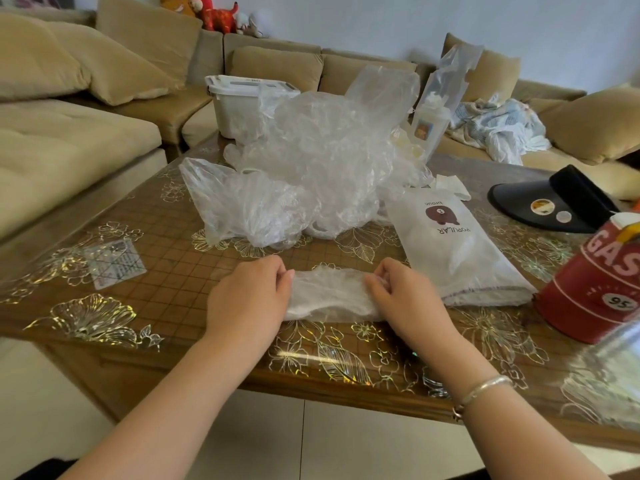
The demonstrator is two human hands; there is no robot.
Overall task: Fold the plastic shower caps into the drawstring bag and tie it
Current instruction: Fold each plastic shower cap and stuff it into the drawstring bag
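— Clear, crinkled plastic between two hands: what is each doing?

— Both forearms reach in from the near edge of the table (145, 292). The left hand (251, 294) lies knuckles up, fingers curled onto the left end of a folded shower cap (329, 296); the right hand (401, 296), a bracelet (485, 389) on its wrist, pinches the right end with bent fingers. Each hand is closed on the cap.

— And the cap itself?

— It lies as a flattened, whitish band on the flower-patterned table top, stretched between the hands, close to the near edge.

— The rest of the caps?

— A loose, puffy heap of shower caps (311, 168) sits mid-table, beyond the hands and well apart from them.

— The bag?

— The white drawstring bag (457, 251), printed with a brown bear, lies flat just right of the right hand; its drawstring cannot be made out.

— Anything nearby?

— A red tin (595, 285) marked "GAS", a black visor (554, 202), a white lidded box (242, 102) behind the heap, and a beige sofa (69, 109) around the table.
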